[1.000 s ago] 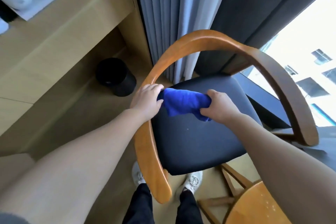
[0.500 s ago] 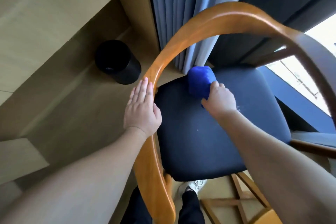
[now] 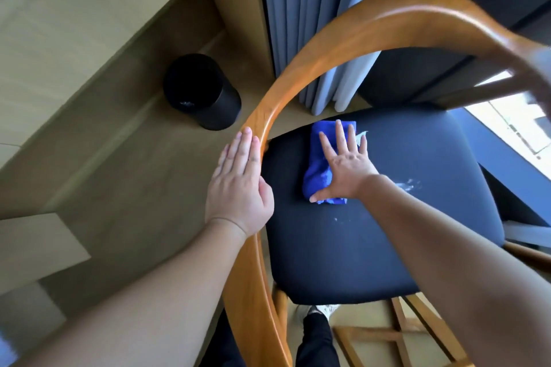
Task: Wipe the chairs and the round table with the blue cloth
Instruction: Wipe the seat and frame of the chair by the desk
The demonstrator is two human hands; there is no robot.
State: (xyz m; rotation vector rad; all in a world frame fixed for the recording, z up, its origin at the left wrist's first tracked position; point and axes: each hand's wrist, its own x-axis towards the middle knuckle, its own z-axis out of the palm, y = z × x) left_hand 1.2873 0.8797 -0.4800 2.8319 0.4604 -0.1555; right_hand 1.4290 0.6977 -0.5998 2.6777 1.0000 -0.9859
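I see the chair (image 3: 372, 217) fill most of the view, its dark padded seat under a curved wooden backrest (image 3: 298, 68). On the floor beyond stands a black bin (image 3: 202, 92), beside the grey curtain (image 3: 310, 24). My left hand (image 3: 238, 188) lies flat, fingers straight, against the backrest's rail. My right hand (image 3: 346, 164) is spread, palm down, pressing the blue cloth (image 3: 320, 164) onto the seat's far left part; the cloth shows beneath the fingers and to their left.

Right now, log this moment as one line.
phase: wiping chair seat | right hand: flat on blue cloth | left hand: flat on armrest | round table: unseen
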